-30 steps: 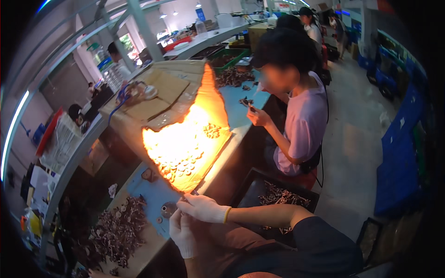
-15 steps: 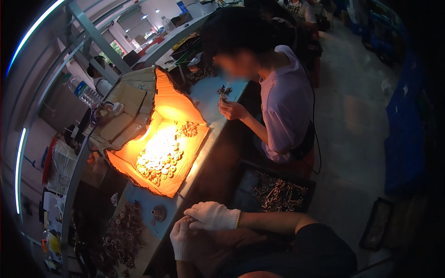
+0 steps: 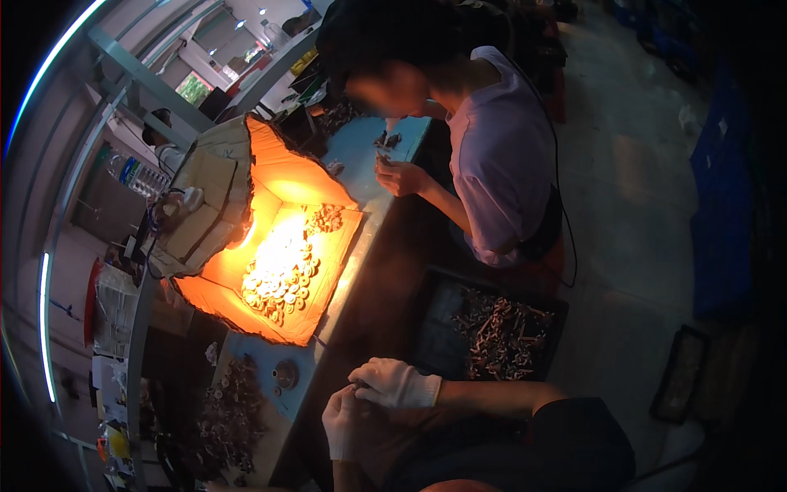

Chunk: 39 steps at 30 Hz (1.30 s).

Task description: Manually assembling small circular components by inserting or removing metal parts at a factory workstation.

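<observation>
White knitted gloves cover both my hands, held close together off the bench's front edge. My left hand (image 3: 340, 420) is closed, its fingertips pinched upward. My right hand (image 3: 397, 383) reaches in from the right, fingers bent down against the left fingertips. Something small and dark sits between the fingers, mostly hidden and too small to name. Nearest on the bench are a round dark metal part with a raised hub (image 3: 285, 374), on a blue mat (image 3: 250, 348), and a heap of small dark metal pieces (image 3: 228, 418).
A scorched cardboard box (image 3: 334, 283), lit brightly inside, holds many small ring-shaped parts (image 3: 279, 295). A black tray (image 3: 434, 328) of metal pieces (image 3: 504, 332) lies right of my hands. Beyond it sits a co-worker in a pale top (image 3: 504, 156), handling small parts over the blue mat.
The view has shifted, so my hands appear slightly farther right, still pressed together. The co-worker's hand has lowered toward the mat, and their other hand now shows there.
</observation>
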Motion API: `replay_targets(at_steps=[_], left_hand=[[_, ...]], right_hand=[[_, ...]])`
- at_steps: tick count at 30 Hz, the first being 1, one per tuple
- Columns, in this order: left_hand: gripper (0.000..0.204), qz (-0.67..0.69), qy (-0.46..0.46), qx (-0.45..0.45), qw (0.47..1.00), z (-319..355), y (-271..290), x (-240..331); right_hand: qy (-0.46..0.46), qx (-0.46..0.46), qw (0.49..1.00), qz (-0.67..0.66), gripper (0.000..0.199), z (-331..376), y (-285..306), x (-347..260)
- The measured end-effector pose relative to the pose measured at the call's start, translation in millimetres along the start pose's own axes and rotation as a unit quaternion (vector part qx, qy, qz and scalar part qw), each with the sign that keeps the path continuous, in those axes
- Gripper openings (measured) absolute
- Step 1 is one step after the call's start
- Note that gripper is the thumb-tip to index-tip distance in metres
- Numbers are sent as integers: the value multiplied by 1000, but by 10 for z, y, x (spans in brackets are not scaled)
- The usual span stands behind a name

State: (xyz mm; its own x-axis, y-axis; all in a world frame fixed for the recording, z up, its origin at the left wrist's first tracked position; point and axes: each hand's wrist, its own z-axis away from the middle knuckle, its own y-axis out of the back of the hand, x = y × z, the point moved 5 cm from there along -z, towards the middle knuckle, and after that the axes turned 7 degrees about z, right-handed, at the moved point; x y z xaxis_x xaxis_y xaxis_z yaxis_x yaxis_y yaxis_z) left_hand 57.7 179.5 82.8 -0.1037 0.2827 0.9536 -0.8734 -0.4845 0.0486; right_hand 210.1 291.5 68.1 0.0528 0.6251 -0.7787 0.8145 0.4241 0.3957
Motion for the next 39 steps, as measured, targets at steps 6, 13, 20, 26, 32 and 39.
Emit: replay_targets(at_steps=[6, 13, 20, 26, 32, 39], left_hand=[[32, -240, -322, -79, 912, 27, -187, 423], [38, -108, -221, -22, 969, 158, 139, 401], [47, 59, -136, 72, 986, 39, 445, 285], [38, 213, -67, 119, 967, 65, 820, -38], [38, 377, -13, 65, 924, 7, 1141, -310], [18, 238, -27, 105, 965, 90, 1273, -126]], right_hand=[[-465, -210, 735, -447, 37, 112, -338, 262], [-373, -109, 821, -418, 35, 67, -592, 68], [-314, -5, 876, -365, 30, -518, -658, -307], [-113, -62, 987, -98, 24, -665, -1009, -411], [16, -79, 997, 14, 25, -770, -1235, -634], [104, -231, 963, 87, 27, -861, -1233, -868]])
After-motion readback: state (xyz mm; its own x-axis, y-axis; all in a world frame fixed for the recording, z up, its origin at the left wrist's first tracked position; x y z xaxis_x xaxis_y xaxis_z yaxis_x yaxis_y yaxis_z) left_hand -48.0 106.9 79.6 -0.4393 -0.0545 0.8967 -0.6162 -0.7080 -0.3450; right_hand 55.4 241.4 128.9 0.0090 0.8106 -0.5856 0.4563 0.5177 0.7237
